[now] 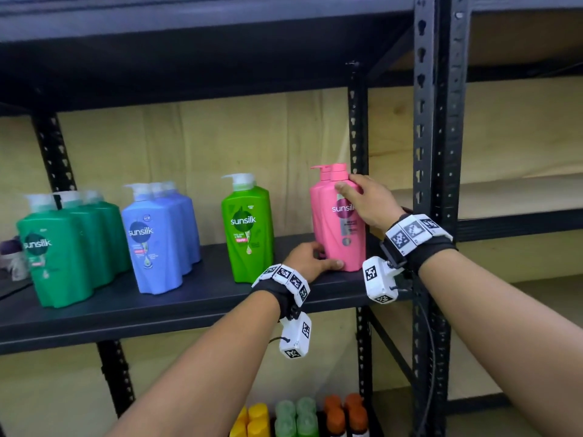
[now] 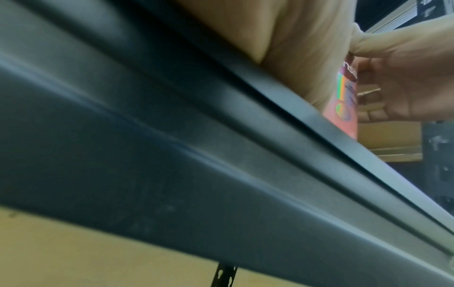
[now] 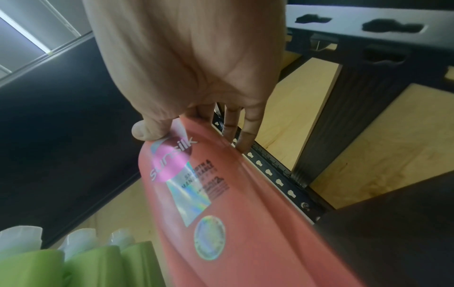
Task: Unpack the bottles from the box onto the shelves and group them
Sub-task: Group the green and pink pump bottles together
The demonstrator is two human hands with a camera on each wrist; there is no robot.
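Two pink Sunsilk pump bottles stand at the right end of the black shelf (image 1: 189, 307), one behind the other. My right hand (image 1: 362, 197) grips the front pink bottle (image 1: 342, 234) near its shoulder, thumb on the label and fingers down its right side. In the right wrist view the thumb (image 3: 147, 130) presses the same pink bottle (image 3: 221, 213). My left hand (image 1: 310, 258) holds the bottle's base, thumb along the front bottom edge. The rear pink bottle (image 1: 317, 197) peeks out at the left. The bottle stands upright on the shelf. The box is out of view.
Left of the pink pair stand a light green bottle (image 1: 247, 228), a row of blue bottles (image 1: 157, 238) and dark green bottles (image 1: 60, 253). A black upright post (image 1: 358, 137) rises just right of the pink bottle. Yellow, green and orange caps (image 1: 295, 414) show on a lower level.
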